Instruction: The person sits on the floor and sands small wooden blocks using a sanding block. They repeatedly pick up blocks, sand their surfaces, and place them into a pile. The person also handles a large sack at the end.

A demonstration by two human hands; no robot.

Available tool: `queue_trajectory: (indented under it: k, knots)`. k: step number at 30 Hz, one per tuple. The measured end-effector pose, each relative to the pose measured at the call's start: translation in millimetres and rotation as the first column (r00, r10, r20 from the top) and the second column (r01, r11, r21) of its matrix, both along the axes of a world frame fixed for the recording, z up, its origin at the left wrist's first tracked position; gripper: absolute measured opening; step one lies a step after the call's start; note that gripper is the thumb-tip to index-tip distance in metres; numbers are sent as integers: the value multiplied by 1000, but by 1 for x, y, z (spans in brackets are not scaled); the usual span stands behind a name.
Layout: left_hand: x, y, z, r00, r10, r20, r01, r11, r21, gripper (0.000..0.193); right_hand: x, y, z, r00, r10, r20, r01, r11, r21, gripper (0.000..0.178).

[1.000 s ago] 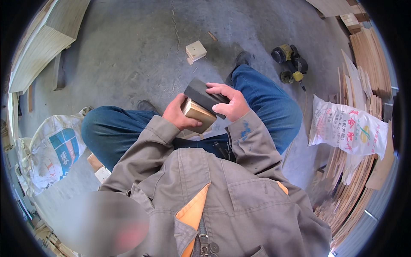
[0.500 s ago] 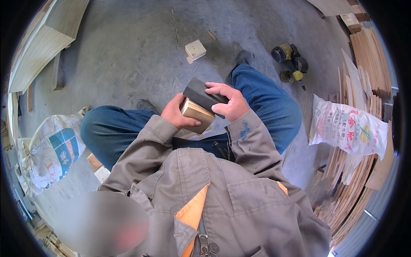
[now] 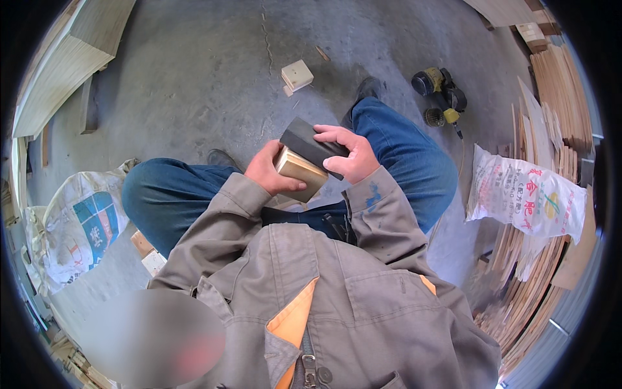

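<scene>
Above my lap, my left hand [image 3: 269,171] is closed round a pale wooden block [image 3: 300,170], its thumb across the near side. The block's upper faces look layered or stepped, and its lower side is in shade. My right hand [image 3: 353,154] grips a dark grey, brick-shaped sanding block [image 3: 302,137], fingers on top and thumb at its near edge. The sanding block lies tilted along the far upper edge of the wooden block, seemingly touching it. Its contact face is hidden.
On the concrete ahead lies another small wooden block [image 3: 297,76] with scraps beside it. A yellow-and-black power tool [image 3: 443,97] stands beyond my right knee. Stacked wood strips [image 3: 551,272] and a white sack [image 3: 528,192] are at right; another sack [image 3: 78,227] is at left, below stacked boards [image 3: 71,78].
The sanding block and my right hand have shifted very slightly to the right. My left hand keeps its hold on the wooden block, almost unmoved.
</scene>
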State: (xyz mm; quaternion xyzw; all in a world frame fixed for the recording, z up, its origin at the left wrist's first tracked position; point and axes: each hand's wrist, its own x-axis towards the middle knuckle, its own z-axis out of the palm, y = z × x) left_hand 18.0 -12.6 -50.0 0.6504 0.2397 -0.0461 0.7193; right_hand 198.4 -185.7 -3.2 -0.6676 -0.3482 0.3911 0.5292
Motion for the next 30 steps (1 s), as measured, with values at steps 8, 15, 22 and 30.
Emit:
queue_trajectory:
  k: [8,15,22,30]
  knots:
    - [4,-8,21,984,146,99,-128,977,-170,122,7,-11,-12,982,-141,-127,144,989,21,53]
    - [2,-6,20,995,84,47,-81,995,-60,119,11,-12,-15,958,-186,-218,202,978,53,51]
    - [2,-7,17,988,149,33,-146,987,-61,107,9,-12,-18,965,-170,-199,179,983,28,51]
    - [1,-6,-4,968,231,97,-234,972,16,103,7,-10,-18,969,-185,-166,189,982,11,48]
